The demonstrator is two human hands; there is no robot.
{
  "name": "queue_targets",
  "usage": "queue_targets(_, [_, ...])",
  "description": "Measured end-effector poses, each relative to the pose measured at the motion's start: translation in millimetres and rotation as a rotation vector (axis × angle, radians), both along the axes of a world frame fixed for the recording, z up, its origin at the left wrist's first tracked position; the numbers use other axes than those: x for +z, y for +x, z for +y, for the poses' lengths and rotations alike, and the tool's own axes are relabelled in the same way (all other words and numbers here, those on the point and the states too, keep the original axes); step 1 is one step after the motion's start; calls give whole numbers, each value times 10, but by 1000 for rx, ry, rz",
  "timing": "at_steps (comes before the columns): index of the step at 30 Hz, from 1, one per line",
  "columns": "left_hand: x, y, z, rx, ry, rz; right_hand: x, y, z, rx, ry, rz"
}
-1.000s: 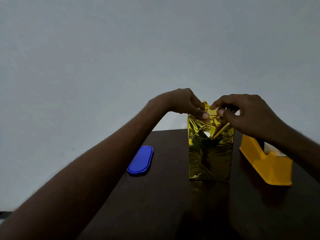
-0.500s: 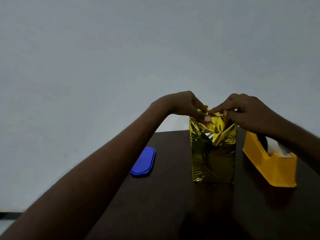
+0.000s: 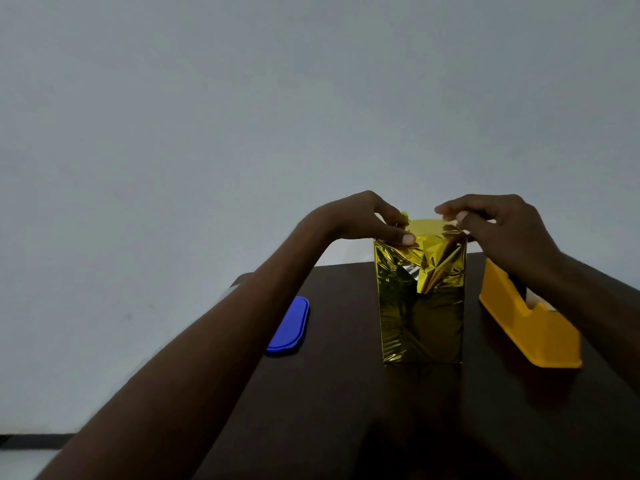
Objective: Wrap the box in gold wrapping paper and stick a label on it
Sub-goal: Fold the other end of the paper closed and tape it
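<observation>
A tall box (image 3: 420, 317) stands upright on the dark table, covered in shiny gold wrapping paper. Its top end is folded into creased flaps, with a small gap showing silver under the fold. My left hand (image 3: 360, 220) pinches the paper at the box's top left corner, thumb pressed on the front edge. My right hand (image 3: 498, 230) grips the paper flap at the top right corner. No label is visible.
A yellow tape dispenser (image 3: 530, 323) stands right of the box, partly behind my right forearm. A flat blue oblong lid (image 3: 289, 325) lies to the left. The dark wooden table (image 3: 329, 410) ends at a pale wall behind.
The top flaps have been pushed flatter onto the box. My right hand has shifted slightly to the right corner; my left hand keeps its pinch.
</observation>
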State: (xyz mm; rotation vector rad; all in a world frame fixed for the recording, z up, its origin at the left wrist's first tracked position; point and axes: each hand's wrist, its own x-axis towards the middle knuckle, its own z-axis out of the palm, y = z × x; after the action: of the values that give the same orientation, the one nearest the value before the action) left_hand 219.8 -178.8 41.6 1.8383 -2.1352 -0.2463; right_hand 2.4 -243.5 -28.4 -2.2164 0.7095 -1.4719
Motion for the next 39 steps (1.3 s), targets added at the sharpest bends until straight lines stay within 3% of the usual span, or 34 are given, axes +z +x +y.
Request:
queue_targets(3, [-45,26,-22,8,-17,35,-85,-96,20,-123,113,-100])
queue_targets(8, [-73,46,-51,3,-17,64,-244,-361,-119,-571,115,437])
queue_targets(12, [-85,60,-48,7,-30,72,-305,-517,-110,-721,244,629])
queue_targets(26, [-92,32,-3,-2,-47,95,-351,-717,-110,-644,503,632])
queue_targets(33, [-86,4,-3,4,-38,101,-348,-810,-189,-542,665,510])
queue_targets(36, [-89,-1,7,1,-42,109,-381,-828,-231,-548,586,811])
queue_targets(37, [-93,0,9,0,-44,118,-407,-836,-259,-513,590,795])
queue_targets(39, [-96,3,18,-1,-44,131,-371,-814,-267,-398,821,412])
